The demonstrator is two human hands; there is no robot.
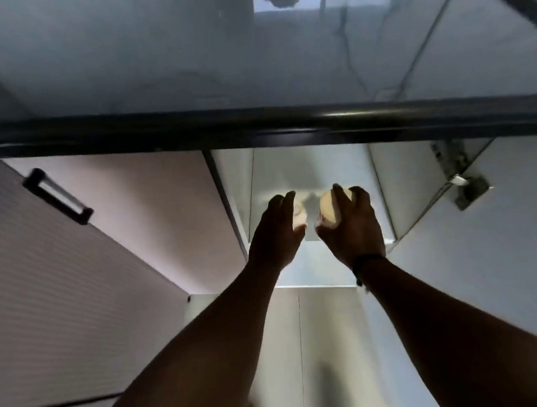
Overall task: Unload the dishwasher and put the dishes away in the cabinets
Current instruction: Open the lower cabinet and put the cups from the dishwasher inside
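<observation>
I am looking up into an open upper cabinet (309, 168). My left hand (274, 231) is raised to its shelf and holds a pale cup (300, 215), which shows only as a sliver between fingers and thumb. My right hand (354, 228), with a dark band on its wrist, grips a cream cup (327, 210) with its fingers curled over the top. The two cups are side by side, a small gap apart, just inside the cabinet opening. Whether they rest on the shelf is hidden.
A closed ribbed cabinet door (74, 283) with a black handle (57, 195) lies to the left. The open door (489, 250) and its metal hinge (461, 185) stand to the right. A dark rail (286, 124) runs across above the cabinet, under the ceiling.
</observation>
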